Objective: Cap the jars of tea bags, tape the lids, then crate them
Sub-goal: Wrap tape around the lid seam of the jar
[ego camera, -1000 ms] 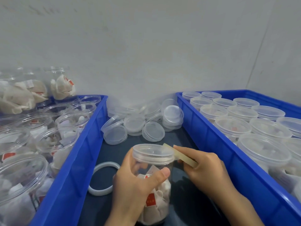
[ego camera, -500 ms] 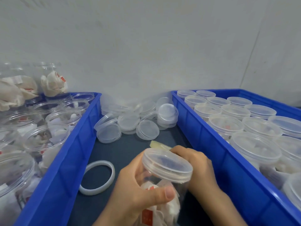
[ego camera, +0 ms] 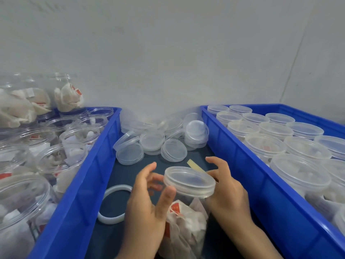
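Head view, left hand [ego camera: 147,199]: fingers spread and loosely straight beside the jar; the thumb tip [ego camera: 169,192] touches the lid's rim on its near left side, the other fingers stand just off the jar's far left side.
Right hand [ego camera: 226,195]: fingers curled round the right side of the jar just under the lid, pinching a strip of tape against it; the forefinger is raised apart from the rest.
Tape strip [ego camera: 195,166]: pale yellow, sticks out past the far edge of the lid, toward the loose lids.
Jar [ego camera: 186,227]: clear plastic, tilted, its top leaning to the right, held between both hands above the dark bench; tea bags with red tags fill it.
Lid [ego camera: 189,181]: clear, flat, seated on the jar's mouth.
Bench [ego camera: 119,176]: dark strip between two blue crates.
Tape ring [ego camera: 113,204]: white, flat on the bench, just left of the left hand.
Loose lids [ego camera: 158,141]: a heap of clear lids at the far end of the bench, against the wall, some stacked, some leaning.
Left crate [ego camera: 74,193]: blue, packed with open jars of tea bags; more jars lie stacked on top at the far left.
Right crate [ego camera: 265,184]: blue, holds rows of capped jars standing upright.
Wall [ego camera: 168,53]: plain grey, behind everything.
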Action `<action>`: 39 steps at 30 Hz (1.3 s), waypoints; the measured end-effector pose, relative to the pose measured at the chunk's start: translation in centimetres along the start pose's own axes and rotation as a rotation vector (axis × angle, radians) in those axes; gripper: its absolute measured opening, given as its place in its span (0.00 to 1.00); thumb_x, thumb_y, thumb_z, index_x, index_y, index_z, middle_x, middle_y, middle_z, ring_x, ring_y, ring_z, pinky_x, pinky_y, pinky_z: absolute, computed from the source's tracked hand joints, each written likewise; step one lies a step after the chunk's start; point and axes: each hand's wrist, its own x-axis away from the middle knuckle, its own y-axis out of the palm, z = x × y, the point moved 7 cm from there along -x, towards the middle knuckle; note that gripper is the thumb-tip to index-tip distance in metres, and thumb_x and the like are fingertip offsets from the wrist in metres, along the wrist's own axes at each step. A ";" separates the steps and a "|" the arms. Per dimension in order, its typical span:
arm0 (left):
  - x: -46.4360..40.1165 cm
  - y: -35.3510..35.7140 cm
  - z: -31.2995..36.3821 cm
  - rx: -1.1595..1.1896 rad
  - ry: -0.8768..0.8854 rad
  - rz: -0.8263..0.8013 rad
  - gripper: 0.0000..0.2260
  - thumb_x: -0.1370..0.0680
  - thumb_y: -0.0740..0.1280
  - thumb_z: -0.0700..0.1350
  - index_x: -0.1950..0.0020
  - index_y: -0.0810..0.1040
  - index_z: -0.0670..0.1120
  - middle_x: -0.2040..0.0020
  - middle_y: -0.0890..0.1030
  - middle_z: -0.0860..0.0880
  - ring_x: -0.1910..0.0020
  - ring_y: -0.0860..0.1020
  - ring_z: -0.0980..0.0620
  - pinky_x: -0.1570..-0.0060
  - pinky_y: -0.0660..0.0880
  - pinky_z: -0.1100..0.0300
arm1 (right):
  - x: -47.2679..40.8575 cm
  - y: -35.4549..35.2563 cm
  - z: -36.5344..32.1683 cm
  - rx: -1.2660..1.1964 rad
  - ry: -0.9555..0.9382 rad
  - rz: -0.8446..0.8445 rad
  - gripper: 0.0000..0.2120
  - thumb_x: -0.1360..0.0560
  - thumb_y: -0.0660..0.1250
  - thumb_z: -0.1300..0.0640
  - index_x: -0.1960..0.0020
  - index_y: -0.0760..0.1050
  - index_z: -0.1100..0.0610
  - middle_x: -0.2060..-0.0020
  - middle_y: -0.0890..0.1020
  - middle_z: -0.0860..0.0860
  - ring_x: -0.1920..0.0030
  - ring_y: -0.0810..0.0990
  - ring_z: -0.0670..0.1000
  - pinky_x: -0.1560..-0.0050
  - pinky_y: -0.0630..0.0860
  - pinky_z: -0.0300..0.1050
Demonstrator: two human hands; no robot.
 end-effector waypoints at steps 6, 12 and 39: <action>0.7 -0.9 -0.5 -0.030 -0.085 0.127 0.30 0.34 0.56 0.76 0.38 0.73 0.63 0.46 0.80 0.64 0.44 0.75 0.67 0.46 0.71 0.68 | 0.4 2.2 -0.8 -0.177 -0.070 -0.293 0.38 0.34 0.65 0.66 0.37 0.58 0.33 0.42 0.75 0.40 0.47 0.77 0.44 0.48 0.76 0.47; 0.3 -1.7 -0.9 -0.005 -0.092 0.247 0.37 0.51 0.73 0.70 0.45 0.70 0.62 0.48 0.78 0.62 0.47 0.75 0.66 0.53 0.71 0.72 | 0.5 3.1 -2.5 -0.333 -0.208 -0.393 0.40 0.27 0.66 0.62 0.32 0.51 0.27 0.43 0.75 0.34 0.45 0.74 0.33 0.44 0.67 0.28; -0.6 -1.1 1.0 -0.253 0.160 0.096 0.46 0.47 0.69 0.67 0.31 0.59 0.61 0.35 0.64 0.64 0.38 0.59 0.70 0.42 0.63 0.61 | -0.3 -0.2 -1.2 0.042 -0.148 -0.015 0.31 0.34 0.52 0.30 0.32 0.63 0.36 0.66 0.74 0.39 0.57 0.79 0.45 0.60 0.66 0.38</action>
